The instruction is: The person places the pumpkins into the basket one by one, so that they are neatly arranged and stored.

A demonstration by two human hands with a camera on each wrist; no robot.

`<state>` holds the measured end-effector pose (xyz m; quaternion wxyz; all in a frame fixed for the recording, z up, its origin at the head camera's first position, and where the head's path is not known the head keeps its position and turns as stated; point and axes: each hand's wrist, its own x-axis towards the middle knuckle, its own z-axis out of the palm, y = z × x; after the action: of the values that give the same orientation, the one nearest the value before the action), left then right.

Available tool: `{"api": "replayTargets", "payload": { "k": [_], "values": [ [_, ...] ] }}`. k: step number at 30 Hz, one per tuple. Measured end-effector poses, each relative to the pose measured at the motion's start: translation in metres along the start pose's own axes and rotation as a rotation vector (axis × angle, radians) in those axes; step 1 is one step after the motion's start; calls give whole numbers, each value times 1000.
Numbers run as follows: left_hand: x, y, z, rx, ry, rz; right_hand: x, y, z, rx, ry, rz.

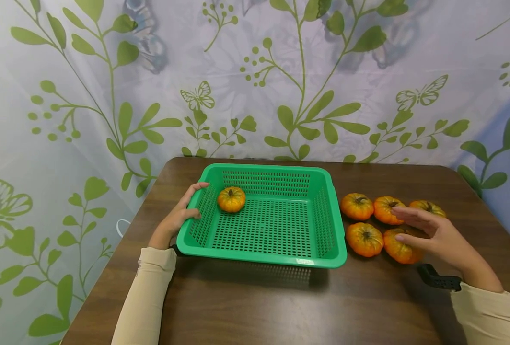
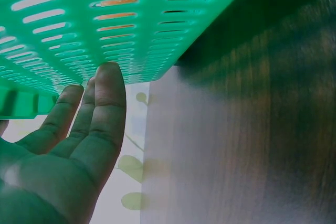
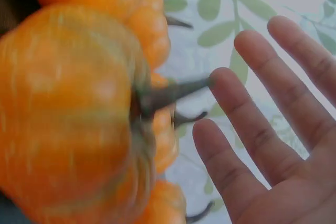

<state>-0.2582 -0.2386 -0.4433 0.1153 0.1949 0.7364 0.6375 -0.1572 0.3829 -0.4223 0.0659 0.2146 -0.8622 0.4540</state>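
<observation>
Right of frame, I note right hand, nearer, empty, outstretched over cluster's lower-right pumpkin; left hand, well apart, grips green basket by left rim.

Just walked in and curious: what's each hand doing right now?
Left hand: closed on the green basket's side, holding it.
Right hand: open by the pumpkins, holding nothing.
</observation>
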Motion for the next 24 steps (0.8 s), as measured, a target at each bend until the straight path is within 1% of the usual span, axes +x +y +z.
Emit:
{"api": "replayTargets", "payload": {
  "k": [5, 11, 14, 18, 24],
  "values": [
    [1, -1, -1, 26, 10, 6, -9, 9, -10, -18, -1, 58],
    [0, -1, 0, 19, 6, 8, -21, 20, -19, -35, -34, 125],
    [0, -1, 0, 22, 6, 13, -25, 27, -21, -2, -55, 129],
    [0, -1, -1, 32, 9, 17, -29, 36, -22, 55, -90, 107],
    [0, -1, 1, 13, 9, 8, -34, 47, -21, 87, -105, 139]
  ]
}}
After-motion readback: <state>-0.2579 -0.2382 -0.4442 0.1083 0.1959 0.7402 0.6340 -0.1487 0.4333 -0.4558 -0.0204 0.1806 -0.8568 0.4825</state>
